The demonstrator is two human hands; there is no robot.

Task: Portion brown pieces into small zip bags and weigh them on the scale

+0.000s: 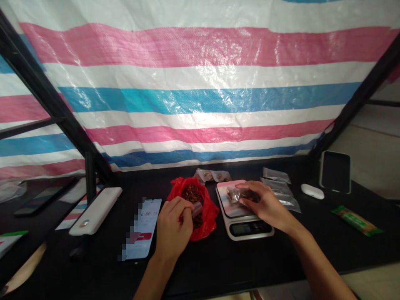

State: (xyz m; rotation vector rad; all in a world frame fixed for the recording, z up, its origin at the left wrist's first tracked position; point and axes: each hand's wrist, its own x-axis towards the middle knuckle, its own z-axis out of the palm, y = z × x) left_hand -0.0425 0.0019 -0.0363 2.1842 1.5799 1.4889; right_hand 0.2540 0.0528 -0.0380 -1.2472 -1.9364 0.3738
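Note:
My left hand (175, 225) is closed at the near left side of a red plastic bag (211, 223). Its fingers grip a small translucent plastic piece, whose exact kind is unclear, over dried brown bits (191, 193) inside the bag. To the right stands a kitchen scale (225, 208) with a shiny platform and a dark display. On that platform my right hand (262, 204) has its thumb and fingers around a small clear plastic bag (233, 194) with brown contents. The fingers hide part of this bag.
Filled clear packets (215, 176) lie behind the red bag. Several flat clear bags (281, 193) lie right of the scale. A phone showing a timer (145, 229) and a white power bank (95, 212) are left. A white earbud case (312, 191), upright phone (335, 171) and green-ended snack packet (356, 221) are right.

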